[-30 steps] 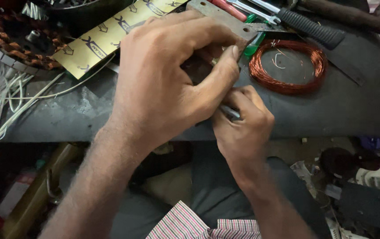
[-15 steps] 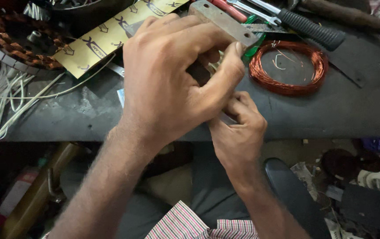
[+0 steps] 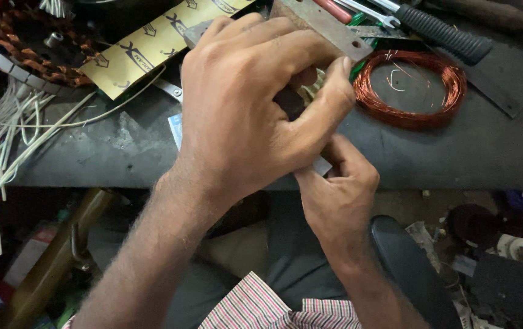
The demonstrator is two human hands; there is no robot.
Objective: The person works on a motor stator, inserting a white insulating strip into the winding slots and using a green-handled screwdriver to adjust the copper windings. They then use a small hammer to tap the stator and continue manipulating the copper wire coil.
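Left hand (image 3: 255,103) and right hand (image 3: 334,189) pinched together on small grey metal piece (image 3: 321,166), mostly hidden, at worktop (image 3: 121,146) edge just left of copper wire coil (image 3: 409,88). Risk: slip off edge; coil snagged by knuckles.

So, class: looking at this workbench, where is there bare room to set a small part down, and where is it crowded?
Bare bench lies between the white wires and the left hand, and another patch sits in front of the copper wire coil, right of the right hand. The back edge is crowded: motor winding, yellow card, metal plate, black-handled tool.
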